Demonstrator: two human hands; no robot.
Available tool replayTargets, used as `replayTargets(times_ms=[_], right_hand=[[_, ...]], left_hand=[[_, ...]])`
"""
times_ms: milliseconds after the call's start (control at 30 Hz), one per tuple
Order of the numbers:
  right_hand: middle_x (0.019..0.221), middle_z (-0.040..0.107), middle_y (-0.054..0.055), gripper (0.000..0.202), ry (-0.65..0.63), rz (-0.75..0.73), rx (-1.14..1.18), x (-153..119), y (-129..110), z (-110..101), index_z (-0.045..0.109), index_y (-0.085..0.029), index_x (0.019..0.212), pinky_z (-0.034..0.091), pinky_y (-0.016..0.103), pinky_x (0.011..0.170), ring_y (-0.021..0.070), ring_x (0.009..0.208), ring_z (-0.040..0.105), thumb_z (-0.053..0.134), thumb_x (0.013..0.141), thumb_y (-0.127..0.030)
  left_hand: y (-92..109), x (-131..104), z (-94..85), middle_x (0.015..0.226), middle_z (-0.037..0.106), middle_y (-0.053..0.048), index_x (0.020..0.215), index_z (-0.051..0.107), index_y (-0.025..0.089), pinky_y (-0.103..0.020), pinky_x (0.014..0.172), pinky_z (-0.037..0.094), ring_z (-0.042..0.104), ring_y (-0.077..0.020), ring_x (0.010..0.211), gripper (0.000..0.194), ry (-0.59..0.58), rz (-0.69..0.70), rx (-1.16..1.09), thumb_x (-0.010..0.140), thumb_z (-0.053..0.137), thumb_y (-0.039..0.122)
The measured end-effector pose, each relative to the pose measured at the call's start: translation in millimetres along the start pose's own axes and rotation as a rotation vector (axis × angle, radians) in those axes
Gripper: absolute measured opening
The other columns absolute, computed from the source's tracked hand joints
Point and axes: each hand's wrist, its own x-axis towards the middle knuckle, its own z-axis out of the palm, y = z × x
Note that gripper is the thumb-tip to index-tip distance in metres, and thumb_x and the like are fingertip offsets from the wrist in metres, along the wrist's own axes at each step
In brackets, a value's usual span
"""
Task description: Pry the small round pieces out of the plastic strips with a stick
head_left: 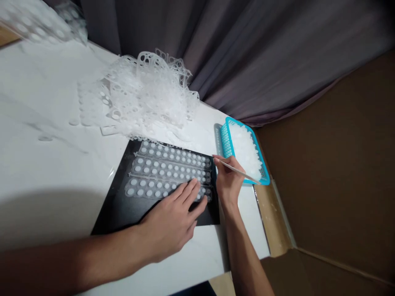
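My left hand (174, 216) lies with spread fingers on the lower right part of clear strips (163, 166) that carry rows of round white pieces. Under the strips is a black mat (129, 209). At the mat's right edge, my right hand (230, 176) is closed around a thin, light-coloured stick (239, 171). The stick's one tip is near the upper right corner of the strips, and its other end points right over the basket's rim.
A blue basket (226, 142) of white pieces stands right of the mat. Behind the mat is a heap of clear perforated sheets (148, 90). More sheets (40, 24) lie at the upper left of the white table (37, 135). A dark curtain (247, 53) hangs behind.
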Motion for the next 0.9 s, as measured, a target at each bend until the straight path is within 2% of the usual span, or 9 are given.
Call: replayTargets(times_ms=[167,267,400,633,900], right_hand=[[0.101,0.086,0.007,0.031,-0.088,0.031,0.022,0,-2,2,0.059,-0.024,0.074,0.056,0.035,0.078,0.0261,0.091,0.079,0.073,0.098,-0.038],[0.099,0.085,0.007,0.033,-0.110,0.041,0.022,-1,0,-1,0.058,-0.024,0.074,0.056,0.035,0.080,0.0279,0.098,0.080,0.074,0.099,-0.038],[0.092,0.083,0.005,0.030,-0.145,0.037,0.058,-3,2,-5,0.060,-0.024,0.076,0.057,0.037,0.088,0.0304,0.107,0.081,0.075,0.100,-0.036],[0.096,0.085,0.005,0.027,-0.178,0.067,0.088,-2,3,-8,0.064,-0.024,0.077,0.058,0.038,0.090,0.0308,0.107,0.082,0.077,0.097,-0.037],[0.107,0.088,0.005,0.026,-0.167,0.039,-0.180,-4,-5,-2,0.068,-0.025,0.076,0.057,0.036,0.080,0.0290,0.095,0.083,0.070,0.099,-0.036]], left_hand=[[0,0,-0.1,0.171,0.044,-0.026,0.162,0.050,0.011,-0.052,0.131,0.022,0.038,-0.0414,0.163,0.061,-0.007,-0.005,0.013,0.110,0.053,0.043],[1,-1,-0.3,0.172,0.043,-0.027,0.162,0.048,0.011,-0.052,0.131,0.021,0.036,-0.0419,0.164,0.061,-0.013,-0.003,0.015,0.110,0.051,0.043],[0,0,-1.1,0.172,0.042,-0.027,0.163,0.047,0.011,-0.052,0.132,0.020,0.035,-0.0416,0.165,0.062,-0.024,-0.004,0.017,0.111,0.050,0.043],[0,0,-2.3,0.171,0.043,-0.027,0.163,0.048,0.010,-0.052,0.133,0.017,0.035,-0.0415,0.165,0.062,-0.024,-0.003,0.023,0.110,0.051,0.043],[1,0,-1.9,0.171,0.045,-0.026,0.163,0.048,0.010,-0.052,0.133,0.019,0.036,-0.0408,0.164,0.063,-0.027,-0.008,0.023,0.110,0.052,0.043]])
